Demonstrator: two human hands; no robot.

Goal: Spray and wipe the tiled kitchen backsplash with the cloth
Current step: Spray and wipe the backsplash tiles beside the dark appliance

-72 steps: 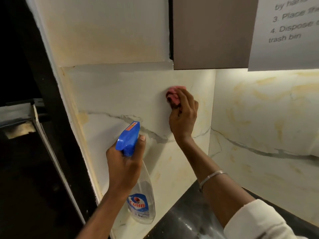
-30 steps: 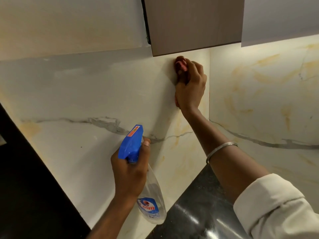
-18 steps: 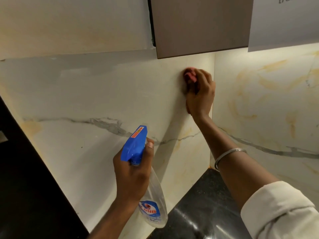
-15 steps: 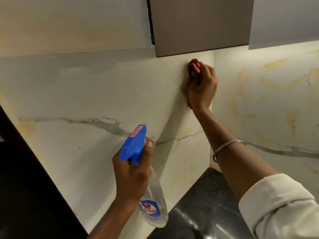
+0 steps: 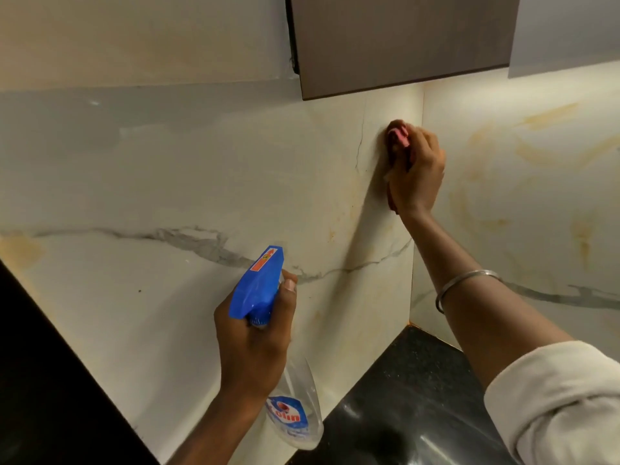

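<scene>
Cloth (image 5: pixel 399 136) on backsplash (image 5: pixel 201 169), spray bottle (image 5: pixel 260 283) below

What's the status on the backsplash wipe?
Left hand grips spray bottle. Right hand presses pink cloth on backsplash, near the corner under the cabinet. Nothing blocking the wall.

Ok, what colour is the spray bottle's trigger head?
The trigger head is bright blue; the head view shows it clearly.

Most of the pink cloth (image 5: pixel 399 137) under the right hand (image 5: pixel 419 176), spray bottle (image 5: pixel 260 286) neck inside the left hand (image 5: pixel 255 347)
</scene>
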